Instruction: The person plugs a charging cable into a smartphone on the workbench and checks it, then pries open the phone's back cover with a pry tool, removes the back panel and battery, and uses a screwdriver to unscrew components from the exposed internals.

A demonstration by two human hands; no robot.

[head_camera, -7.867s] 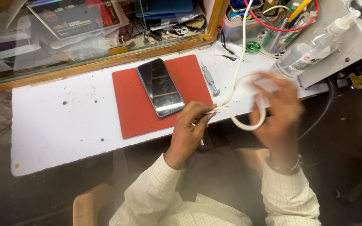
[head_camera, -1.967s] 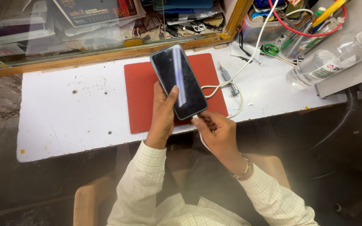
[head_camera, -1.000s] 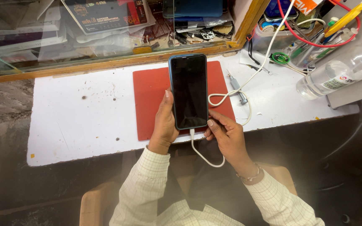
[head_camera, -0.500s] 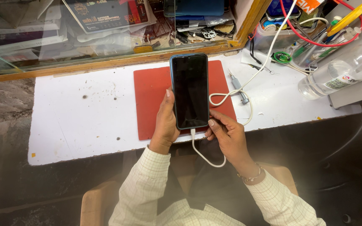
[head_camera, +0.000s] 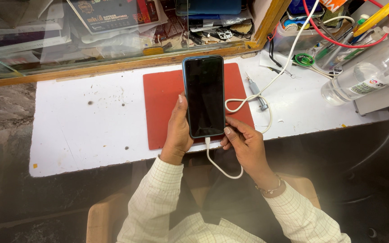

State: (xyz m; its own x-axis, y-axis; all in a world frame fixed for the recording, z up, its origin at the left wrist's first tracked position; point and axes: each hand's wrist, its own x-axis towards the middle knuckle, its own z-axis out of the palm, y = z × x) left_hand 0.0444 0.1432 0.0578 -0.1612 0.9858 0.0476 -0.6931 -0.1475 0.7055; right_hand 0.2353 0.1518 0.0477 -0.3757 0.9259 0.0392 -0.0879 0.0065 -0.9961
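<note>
Left hand (head_camera: 178, 132) gripping dark-screened phone (head_camera: 204, 95) upright above red mat (head_camera: 163, 105) on desk (head_camera: 77, 130). Right hand (head_camera: 244, 144) pinching phone's lower corner beside plugged white cable (head_camera: 219, 165). Plugging-in step apparently complete; screen check seems due.

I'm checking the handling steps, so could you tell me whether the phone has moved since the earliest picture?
Yes. The phone lay flat on the red mat then; now the left hand holds it raised over the mat's near edge, with the white cable plugged in.
</note>
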